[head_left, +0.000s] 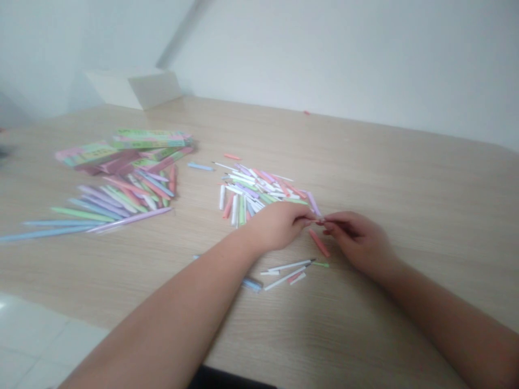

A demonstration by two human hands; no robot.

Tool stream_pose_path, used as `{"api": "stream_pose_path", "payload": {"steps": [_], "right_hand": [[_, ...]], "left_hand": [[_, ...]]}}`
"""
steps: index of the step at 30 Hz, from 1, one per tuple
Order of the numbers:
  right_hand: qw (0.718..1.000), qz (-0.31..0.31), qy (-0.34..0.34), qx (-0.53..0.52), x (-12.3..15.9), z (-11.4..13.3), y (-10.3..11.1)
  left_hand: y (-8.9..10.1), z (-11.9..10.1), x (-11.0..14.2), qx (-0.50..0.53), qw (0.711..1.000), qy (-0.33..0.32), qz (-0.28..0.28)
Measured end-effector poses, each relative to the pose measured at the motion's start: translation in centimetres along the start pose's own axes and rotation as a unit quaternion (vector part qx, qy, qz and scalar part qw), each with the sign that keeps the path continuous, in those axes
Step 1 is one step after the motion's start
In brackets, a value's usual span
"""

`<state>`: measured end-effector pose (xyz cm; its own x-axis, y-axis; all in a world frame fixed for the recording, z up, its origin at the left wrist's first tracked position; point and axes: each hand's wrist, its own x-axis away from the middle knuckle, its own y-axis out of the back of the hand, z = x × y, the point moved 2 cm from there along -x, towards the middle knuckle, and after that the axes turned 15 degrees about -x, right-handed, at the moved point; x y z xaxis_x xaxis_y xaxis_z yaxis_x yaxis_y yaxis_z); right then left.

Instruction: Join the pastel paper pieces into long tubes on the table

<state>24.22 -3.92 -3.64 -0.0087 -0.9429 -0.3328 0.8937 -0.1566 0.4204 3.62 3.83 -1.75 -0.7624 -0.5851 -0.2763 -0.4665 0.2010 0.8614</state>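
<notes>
My left hand and my right hand meet fingertip to fingertip above the table. Both are pinched closed on something small and pale, too blurred to name. Just below the fingertips lies a red pen part. Behind my left hand spreads a heap of loose pen parts in white, purple, green and red, partly covered by the hand. Nearer to me are thin white pen refills with dark tips, beside short white and red pieces. A blue pen part shows at the edge of my left forearm.
On the left, several pastel pens lie fanned out on the wooden table. Behind them are patterned pen boxes, stacked loosely. A folded white card stands near the wall. A blue piece lies between the pens and the heap.
</notes>
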Motion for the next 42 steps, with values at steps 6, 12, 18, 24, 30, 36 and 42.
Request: {"api": "stream_pose_path", "payload": {"steps": [6,12,18,24,30,36,42], "right_hand": [[0.998,0.009,-0.029,-0.062,0.0,-0.8,-0.3],[0.999,0.008,-0.021,-0.042,0.1,-0.6,-0.4],[0.999,0.022,0.014,0.043,0.1,0.0,-0.3],[0.996,0.035,0.032,0.079,0.0,0.5,-0.2],[0.993,0.058,0.035,0.098,0.2,-0.2,-0.1],[0.991,0.079,0.028,0.102,0.3,-0.6,-0.1],[0.993,0.056,0.033,0.097,0.1,0.0,-0.2]], "left_hand": [[0.1,-0.2,0.1,-0.015,1.000,-0.008,-0.001],[0.3,-0.2,0.1,-0.025,1.000,-0.015,0.002],[0.4,-0.3,0.1,-0.038,0.999,-0.016,0.009],[0.4,-0.2,0.1,-0.057,0.998,-0.027,0.018],[0.3,-0.1,0.2,-0.096,0.995,-0.028,0.024],[0.5,-0.5,0.2,-0.089,0.995,-0.029,0.027],[0.1,-0.3,0.2,0.042,0.998,0.016,0.035]]}}
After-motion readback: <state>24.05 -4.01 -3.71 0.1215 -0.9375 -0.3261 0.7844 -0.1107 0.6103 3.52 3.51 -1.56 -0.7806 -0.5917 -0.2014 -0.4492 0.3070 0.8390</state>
